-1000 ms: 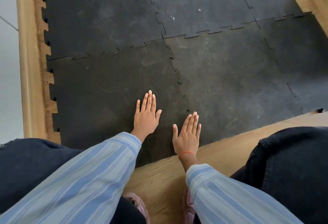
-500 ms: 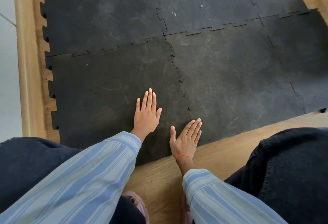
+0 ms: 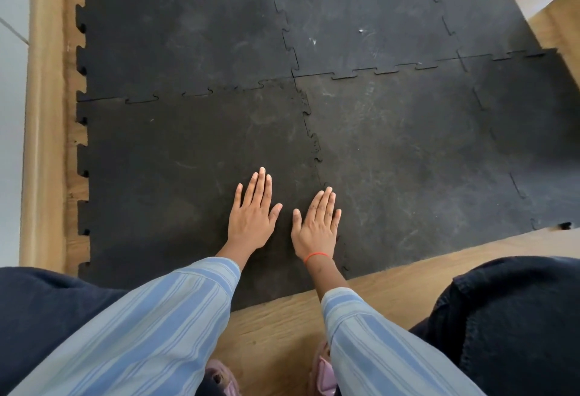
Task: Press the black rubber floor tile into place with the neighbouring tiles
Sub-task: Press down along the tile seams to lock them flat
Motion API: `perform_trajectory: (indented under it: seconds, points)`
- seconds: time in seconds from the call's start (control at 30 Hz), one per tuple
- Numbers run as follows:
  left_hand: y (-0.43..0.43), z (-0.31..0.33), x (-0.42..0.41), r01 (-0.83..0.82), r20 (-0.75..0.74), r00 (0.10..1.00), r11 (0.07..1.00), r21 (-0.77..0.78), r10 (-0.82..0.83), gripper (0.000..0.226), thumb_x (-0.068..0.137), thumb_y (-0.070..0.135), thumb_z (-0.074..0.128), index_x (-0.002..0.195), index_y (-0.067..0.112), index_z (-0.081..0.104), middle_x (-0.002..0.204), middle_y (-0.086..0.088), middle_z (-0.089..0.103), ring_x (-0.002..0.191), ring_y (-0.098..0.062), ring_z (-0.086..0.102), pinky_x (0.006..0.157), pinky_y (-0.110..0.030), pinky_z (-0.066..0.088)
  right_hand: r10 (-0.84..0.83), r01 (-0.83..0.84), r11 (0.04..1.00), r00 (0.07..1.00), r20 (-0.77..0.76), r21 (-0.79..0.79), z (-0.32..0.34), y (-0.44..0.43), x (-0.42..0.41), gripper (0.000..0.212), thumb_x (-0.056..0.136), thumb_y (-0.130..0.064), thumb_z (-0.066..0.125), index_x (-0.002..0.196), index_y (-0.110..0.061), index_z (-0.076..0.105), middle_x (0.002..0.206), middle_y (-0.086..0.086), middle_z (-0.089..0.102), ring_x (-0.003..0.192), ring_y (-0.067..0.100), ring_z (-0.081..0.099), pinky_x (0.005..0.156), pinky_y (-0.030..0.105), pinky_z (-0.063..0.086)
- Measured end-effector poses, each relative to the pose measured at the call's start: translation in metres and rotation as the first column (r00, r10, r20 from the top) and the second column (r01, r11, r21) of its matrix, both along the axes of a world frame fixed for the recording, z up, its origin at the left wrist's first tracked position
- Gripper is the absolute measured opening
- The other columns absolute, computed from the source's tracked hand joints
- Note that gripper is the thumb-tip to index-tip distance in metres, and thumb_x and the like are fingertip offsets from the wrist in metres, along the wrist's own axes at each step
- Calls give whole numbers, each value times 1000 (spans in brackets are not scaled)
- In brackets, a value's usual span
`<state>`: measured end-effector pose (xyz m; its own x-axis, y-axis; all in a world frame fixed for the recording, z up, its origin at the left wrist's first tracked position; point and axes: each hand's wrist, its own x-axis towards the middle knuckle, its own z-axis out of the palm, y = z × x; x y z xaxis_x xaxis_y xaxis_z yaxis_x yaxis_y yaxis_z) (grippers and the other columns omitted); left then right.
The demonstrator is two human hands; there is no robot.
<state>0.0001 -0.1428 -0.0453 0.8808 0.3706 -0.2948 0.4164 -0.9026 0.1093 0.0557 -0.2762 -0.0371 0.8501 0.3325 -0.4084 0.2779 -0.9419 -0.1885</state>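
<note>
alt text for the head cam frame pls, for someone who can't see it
Both hands lie flat, palms down, on a black rubber tile: the left hand fully on it, the right hand by the jigsaw seam with the next tile. More interlocked tiles lie beyond, on a wood floor.

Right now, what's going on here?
A person kneels on a wood floor fitting black interlocking rubber tiles. Both hands lie flat, palms down, on the near-left tile: the left hand well inside it, the right hand beside the toothed seam with the tile to the right. That seam looks closed where it shows; the part of it near the right hand is hard to make out. The tile's far seam also looks joined.
</note>
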Motion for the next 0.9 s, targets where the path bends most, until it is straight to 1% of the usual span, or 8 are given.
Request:
perform_trajectory:
  seconds: [0.1, 0.2, 0.27, 0.4, 0.53, 0.63, 0.77, 0.9]
  points:
    - [2, 0, 6, -28, 7, 1000, 1000, -8, 28, 71, 98, 55, 9, 149, 12, -17, 161, -7, -17, 150, -20, -9, 119, -42, -2, 62, -62, 998, 998, 8, 25, 2, 13, 26, 67, 101, -43, 16, 150, -6, -12, 160, 10, -17, 147, 21, -19, 117, 39, -14]
    - [18, 2, 20, -146, 5, 989, 988, -39, 147, 78, 96, 60, 12, 151, 12, -13, 161, -7, -18, 150, -20, -10, 119, -42, -3, 183, -183, 982, 983, 17, 48, 4, 33, 60, 65, 102, -39, 18, 151, -7, -9, 161, 8, -15, 148, 20, -16, 119, 40, -10]
    - [25, -1, 25, -175, 16, 984, 984, -34, 176, 80, 95, 62, 13, 152, 12, -12, 161, -7, -17, 150, -20, -9, 119, -43, -3, 227, -229, 973, 973, 39, 41, 1, 44, 75, 65, 102, -42, 16, 151, -7, -9, 161, 8, -15, 148, 19, -15, 119, 39, -10]
    - [26, -8, 25, -170, 33, 985, 985, -19, 171, 81, 93, 63, 9, 152, 12, -11, 161, -7, -16, 150, -20, -9, 119, -43, -3, 228, -229, 973, 972, 61, 13, -4, 51, 81, 70, 100, -48, 15, 151, -7, -10, 161, 7, -16, 148, 18, -17, 118, 39, -13]
    - [26, -1, 28, -183, 10, 983, 981, -58, 184, 79, 96, 61, 15, 152, 11, -12, 161, -7, -18, 150, -20, -10, 120, -44, -3, 233, -233, 972, 972, -7, 20, 1, 52, 84, 71, 100, -50, 15, 151, -8, -10, 161, 6, -18, 147, 18, -19, 118, 38, -13]
    - [33, 5, 33, -200, 1, 980, 977, -67, 201, 78, 97, 59, 16, 152, 11, -12, 161, -5, -19, 150, -18, -9, 120, -43, -3, 243, -243, 970, 970, -16, 29, 5, 55, 94, 73, 99, -53, 14, 151, -8, -10, 160, 6, -18, 147, 17, -18, 120, 38, -11]
    - [60, 9, 45, -254, -52, 967, 963, -91, 250, 81, 96, 62, 16, 151, 11, -15, 160, -2, -23, 148, -16, -16, 120, -44, -5, 282, -281, 959, 958, -53, 16, 9, 64, 119, 74, 99, -54, 13, 151, -8, -12, 160, 5, -21, 147, 17, -20, 121, 39, -10]
    - [66, 11, 49, -244, -118, 966, 965, -99, 232, 84, 94, 64, 14, 150, 11, -19, 158, -3, -28, 147, -17, -21, 120, -46, -7, 286, -287, 958, 957, -51, -20, 10, 66, 117, 76, 98, -55, 13, 150, -8, -14, 159, 6, -22, 146, 17, -21, 120, 39, -10]
